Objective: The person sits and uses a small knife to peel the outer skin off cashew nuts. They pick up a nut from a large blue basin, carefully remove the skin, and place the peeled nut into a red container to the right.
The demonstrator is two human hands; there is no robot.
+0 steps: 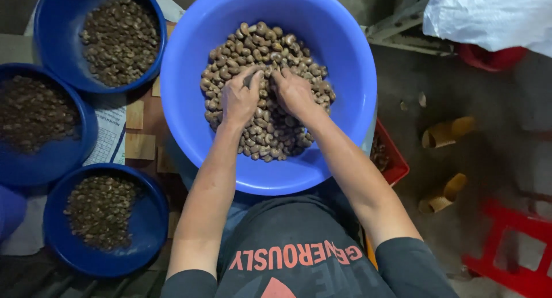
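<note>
A large light-blue basin [345, 73] sits in front of me, holding a heap of greyish-brown raw nuts [276, 45]. Both my hands lie palm-down on the heap, side by side. My left hand [238, 99] has its fingers curled into the nuts near the heap's middle. Just to its right, my right hand [294, 94] also presses its fingertips into the nuts. Whether either hand grips any nut is hidden by the fingers.
Three darker blue bowls stand at the left, each with smaller dark nuts: one at top [57, 22], one mid-left [80, 154], one at bottom left [144, 229]. A red crate [397, 165], a red stool [517, 240] and a white sack [489, 16] lie to the right.
</note>
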